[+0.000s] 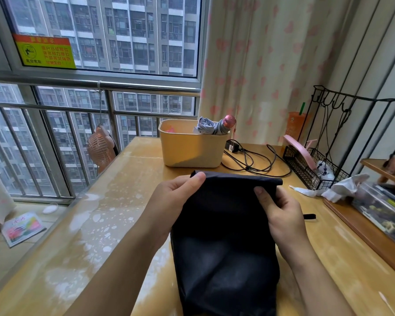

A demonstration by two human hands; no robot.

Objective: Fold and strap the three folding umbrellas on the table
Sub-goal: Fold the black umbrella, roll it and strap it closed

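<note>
Black umbrella held low over the table, canopy loose and unrolled, between both hands. Left hand at its 10 o'clock corner, thumb pressed on the top edge — pinching the cloth. Right hand at 2 o'clock, thumb on the cloth, other fingers hidden behind, gripping the side edge. Small black tab just at 3 o'clock of the right hand. Far at 12 o'clock, grey umbrella — bundled, inside the beige basket.

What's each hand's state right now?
Left hand: closed, pinching the top edge of the black umbrella.
Right hand: closed, gripping the same umbrella near its right edge.
</note>
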